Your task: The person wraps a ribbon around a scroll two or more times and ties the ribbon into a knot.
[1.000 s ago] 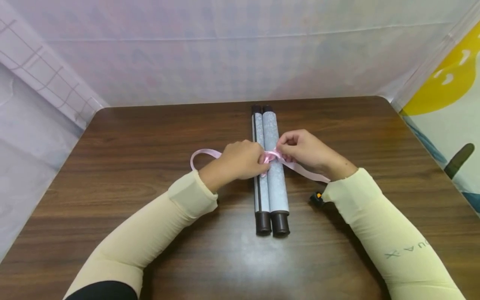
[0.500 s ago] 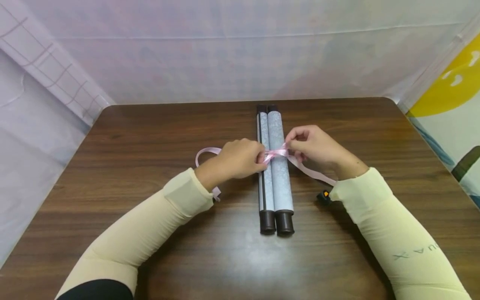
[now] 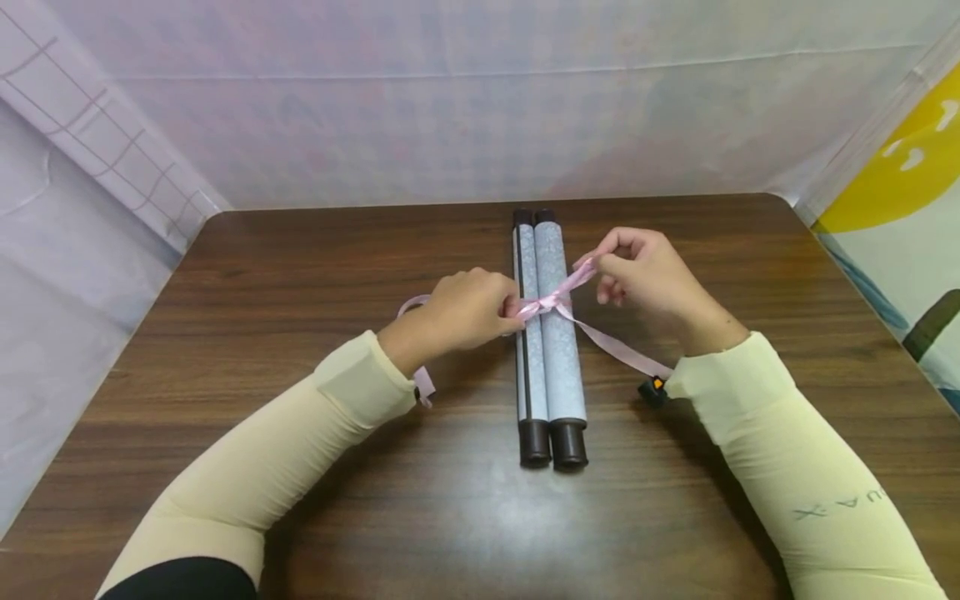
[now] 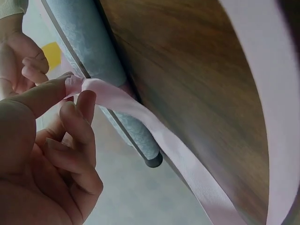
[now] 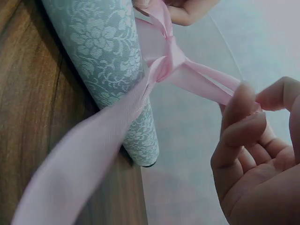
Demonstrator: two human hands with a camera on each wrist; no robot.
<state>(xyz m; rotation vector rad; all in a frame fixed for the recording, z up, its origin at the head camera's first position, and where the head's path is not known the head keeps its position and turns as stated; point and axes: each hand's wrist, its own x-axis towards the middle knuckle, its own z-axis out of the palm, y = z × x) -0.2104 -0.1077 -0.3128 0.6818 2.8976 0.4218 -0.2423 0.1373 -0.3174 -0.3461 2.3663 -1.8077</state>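
A scroll [image 3: 558,367], rolled from both ends into two parallel pale blue floral rolls with dark end knobs, lies lengthwise on the table. Round its middle goes a pink ribbon [image 5: 171,61], knotted on top with a loop at either side. My left hand [image 3: 472,308] pinches the left loop between thumb and finger, low over the left roll. To the right, my right hand [image 3: 652,279] pinches the right loop and holds it raised off the roll. One loose ribbon tail [image 3: 615,346] trails toward the right wrist; another tail [image 4: 187,168] curls by the left wrist.
The brown wood-grain table [image 3: 315,250] ends at the back against a pale curtain [image 3: 450,125]. A small black device [image 3: 652,390] sits at the right cuff. On the right hangs a panel with a yellow print [image 3: 900,167].
My right hand has moved up and right, drawing its loop out longer. The left hand has shifted slightly left. The knot looks smaller and tighter; the scroll stays in place.
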